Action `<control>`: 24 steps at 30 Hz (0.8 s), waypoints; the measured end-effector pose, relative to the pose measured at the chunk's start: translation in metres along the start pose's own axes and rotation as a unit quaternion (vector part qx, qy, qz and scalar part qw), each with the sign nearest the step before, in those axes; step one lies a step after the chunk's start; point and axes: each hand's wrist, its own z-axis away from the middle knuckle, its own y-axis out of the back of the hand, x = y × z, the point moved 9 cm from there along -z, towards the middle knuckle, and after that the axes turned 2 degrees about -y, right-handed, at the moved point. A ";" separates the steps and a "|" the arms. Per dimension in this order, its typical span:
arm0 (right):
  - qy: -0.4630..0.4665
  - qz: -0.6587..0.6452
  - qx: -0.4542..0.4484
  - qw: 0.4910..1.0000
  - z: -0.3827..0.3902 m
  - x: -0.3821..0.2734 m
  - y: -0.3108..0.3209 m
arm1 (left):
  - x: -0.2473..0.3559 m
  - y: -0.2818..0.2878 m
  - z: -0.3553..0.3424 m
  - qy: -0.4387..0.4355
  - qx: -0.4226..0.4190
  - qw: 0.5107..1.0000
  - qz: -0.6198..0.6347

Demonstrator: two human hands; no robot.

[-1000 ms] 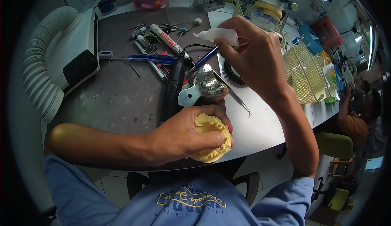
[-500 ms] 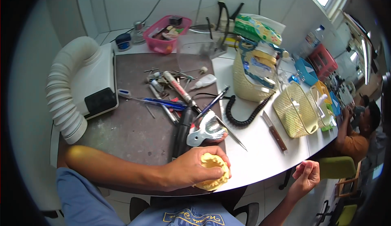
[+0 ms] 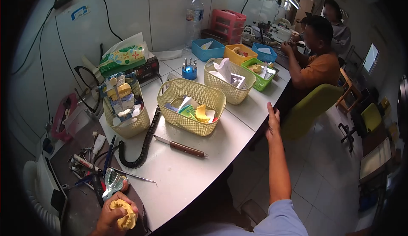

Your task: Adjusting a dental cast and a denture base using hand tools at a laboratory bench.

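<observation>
At the lower left, my left hand (image 3: pixel 109 215) is closed round a yellow plaster dental cast (image 3: pixel 129 220), its arch facing up and the thumb pressed inside. Just beyond that hand lies a metal impression tray (image 3: pixel 114 183) with some pink material at its edge. A pointed metal probe (image 3: pixel 135 175) is beside the tray. My right hand (image 3: pixel 273 123) reaches forward past the desk's right edge, empty, thumb raised and fingers stretched out. The nearest things to it are the desk edge and a green chair (image 3: pixel 314 110).
A brown-handled knife (image 3: pixel 187 148) lies before a cream basket (image 3: pixel 170 118) of scraps. More cream baskets (image 3: pixel 229 92) and colored trays (image 3: pixel 207 54) line the back. A coiled black cord (image 3: pixel 135 163) crosses the desk. A person in orange (image 3: pixel 316 68) sits beyond the chair.
My view has swung to the right, bringing the baskets and the seated person nearer the middle. The right hand has stretched forward and its curled fingers have straightened. The left still holds the cast.
</observation>
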 end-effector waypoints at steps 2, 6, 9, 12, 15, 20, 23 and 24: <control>0.010 -0.027 -0.005 1.000 -0.019 0.008 -0.019 | 0.005 -0.001 0.014 -0.016 -0.002 1.000 -0.003; 0.064 -0.100 -0.015 0.993 -0.020 0.008 0.002 | 0.015 -0.028 0.002 -0.047 0.018 0.999 -0.005; 0.087 -0.112 0.004 0.990 -0.021 0.008 0.004 | 0.013 -0.038 -0.001 -0.077 0.119 0.988 0.069; 0.085 -0.070 0.029 0.994 0.004 -0.004 -0.005 | 0.017 -0.057 -0.008 -0.150 -0.032 0.987 0.056; 0.248 0.051 0.070 0.965 0.047 -0.078 0.004 | 0.012 -0.074 -0.012 -0.190 0.014 0.979 0.074; 0.745 0.065 -0.060 0.661 0.172 -0.328 0.043 | -0.008 -0.099 -0.023 -0.202 0.004 0.964 0.175; 0.805 -0.023 -0.079 0.587 0.185 -0.369 0.078 | -0.015 -0.123 -0.019 -0.269 0.139 0.942 0.143; 0.801 -0.008 -0.074 0.593 0.179 -0.370 0.075 | -0.023 -0.128 -0.031 -0.257 0.119 0.948 0.144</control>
